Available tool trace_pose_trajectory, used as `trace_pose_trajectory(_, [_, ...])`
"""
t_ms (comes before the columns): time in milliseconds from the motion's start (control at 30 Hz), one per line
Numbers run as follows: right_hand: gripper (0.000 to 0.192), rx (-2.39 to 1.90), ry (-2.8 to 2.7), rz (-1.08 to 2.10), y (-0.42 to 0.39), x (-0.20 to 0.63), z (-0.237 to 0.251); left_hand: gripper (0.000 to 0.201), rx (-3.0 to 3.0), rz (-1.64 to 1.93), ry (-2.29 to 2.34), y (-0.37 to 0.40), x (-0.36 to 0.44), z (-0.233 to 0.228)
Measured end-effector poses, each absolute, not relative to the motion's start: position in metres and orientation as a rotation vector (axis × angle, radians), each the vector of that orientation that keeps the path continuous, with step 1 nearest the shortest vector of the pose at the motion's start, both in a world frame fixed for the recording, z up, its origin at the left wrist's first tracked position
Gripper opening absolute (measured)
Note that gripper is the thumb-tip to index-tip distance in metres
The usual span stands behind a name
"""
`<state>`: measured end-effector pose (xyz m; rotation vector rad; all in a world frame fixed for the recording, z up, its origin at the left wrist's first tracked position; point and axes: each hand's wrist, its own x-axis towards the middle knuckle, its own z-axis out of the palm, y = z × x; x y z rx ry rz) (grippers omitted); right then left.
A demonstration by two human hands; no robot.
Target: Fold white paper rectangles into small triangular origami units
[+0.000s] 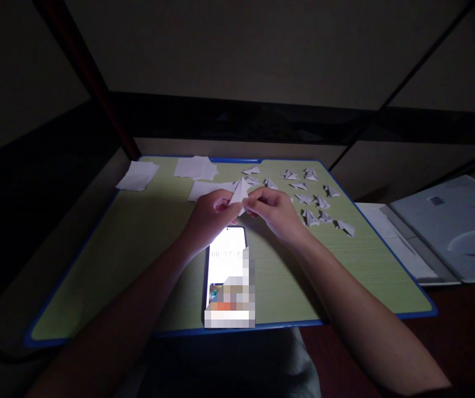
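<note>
The folded paper [240, 192] between the hands is white. The small folded pieces [312, 200] and the flat sheets [137, 176] are white too. The board [137, 249] under them is pale yellow-green with a faint wood-grain pattern and a blue rim. The phone [225, 260] has a dark frame and a bright white screen with grey digits. Off to the side the folder [448, 226] is pale grey-blue, and the surface beneath is dark reddish brown
</note>
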<state>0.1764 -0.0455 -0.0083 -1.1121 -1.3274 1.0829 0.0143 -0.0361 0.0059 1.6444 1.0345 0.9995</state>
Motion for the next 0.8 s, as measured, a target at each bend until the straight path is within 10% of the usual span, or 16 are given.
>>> trace_pose_trajectory(800, [0.027,-1.139,-1.339,1.068,-0.0464,0.1766,-0.0059,0.006,1.671,1.021,1.044,-0.0357,0.0160,0.0030])
